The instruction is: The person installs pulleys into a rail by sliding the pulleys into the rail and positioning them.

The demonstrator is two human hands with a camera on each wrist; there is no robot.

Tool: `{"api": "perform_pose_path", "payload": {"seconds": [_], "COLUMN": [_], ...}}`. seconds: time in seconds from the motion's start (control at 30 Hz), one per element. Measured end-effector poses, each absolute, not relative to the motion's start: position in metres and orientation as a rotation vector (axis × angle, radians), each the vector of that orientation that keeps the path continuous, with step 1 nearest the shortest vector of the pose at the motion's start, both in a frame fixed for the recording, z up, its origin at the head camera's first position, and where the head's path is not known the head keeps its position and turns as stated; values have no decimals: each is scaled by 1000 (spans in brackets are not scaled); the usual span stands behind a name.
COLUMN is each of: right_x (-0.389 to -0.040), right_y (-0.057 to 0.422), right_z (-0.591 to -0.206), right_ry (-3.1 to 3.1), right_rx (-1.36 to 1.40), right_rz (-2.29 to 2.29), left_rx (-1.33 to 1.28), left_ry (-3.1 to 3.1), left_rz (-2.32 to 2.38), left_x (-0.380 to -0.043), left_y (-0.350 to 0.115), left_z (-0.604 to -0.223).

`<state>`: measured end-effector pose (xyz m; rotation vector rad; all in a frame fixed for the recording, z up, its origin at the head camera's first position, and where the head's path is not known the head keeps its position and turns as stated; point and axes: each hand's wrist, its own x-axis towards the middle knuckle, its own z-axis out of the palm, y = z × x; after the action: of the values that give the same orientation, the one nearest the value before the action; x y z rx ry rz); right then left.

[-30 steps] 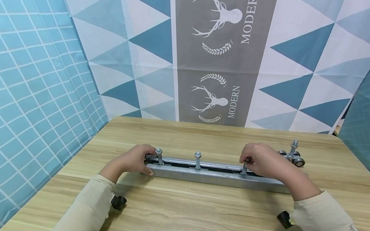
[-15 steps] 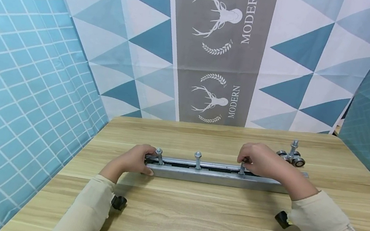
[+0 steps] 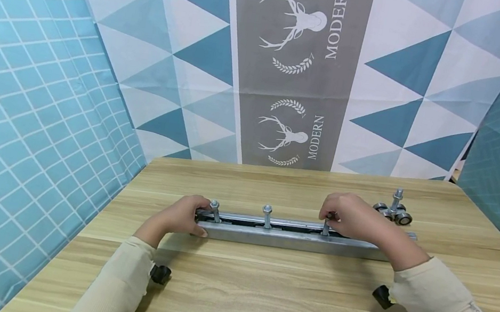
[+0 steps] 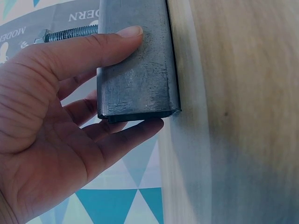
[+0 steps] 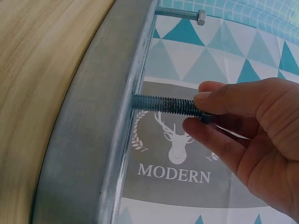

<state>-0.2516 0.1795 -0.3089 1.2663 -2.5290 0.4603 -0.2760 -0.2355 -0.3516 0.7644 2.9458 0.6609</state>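
Note:
A metal channel rail (image 3: 286,240) lies across the wooden table, its slot facing up. Three threaded bolts stand up out of the slot: a left bolt (image 3: 215,211), a middle bolt (image 3: 267,217) and a right bolt (image 5: 166,105). My left hand (image 3: 184,214) grips the rail's left end, thumb on the near wall; in the left wrist view the fingers (image 4: 135,137) curl round behind and under the end. With thumb and fingertips, my right hand (image 3: 352,217) pinches the top of the right bolt. What the bolts carry inside the rail is mostly hidden.
A loose roller trolley (image 3: 394,210), with wheels and an upright bolt, stands on the table (image 3: 258,297) behind the rail's right end. Patterned cloth (image 3: 291,76) hangs behind the table, and blue tiled cloth (image 3: 20,105) runs along the left.
My right hand has slid slightly left along the rail with the right bolt. The left hand, the rail and the other bolts have stayed in place.

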Motion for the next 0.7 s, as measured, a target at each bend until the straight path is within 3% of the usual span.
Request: {"api": "perform_pose_path", "payload": {"seconds": [0.7], "right_x": [-248], "right_y": [196], "right_z": [-291], "right_ry": [-2681], "right_rx": [1225], "right_rz": [485], "left_rx": [770], "left_ry": [2962], "left_rz": [631], "left_x": [-274], "left_y": [-237], "left_z": [-351]}}
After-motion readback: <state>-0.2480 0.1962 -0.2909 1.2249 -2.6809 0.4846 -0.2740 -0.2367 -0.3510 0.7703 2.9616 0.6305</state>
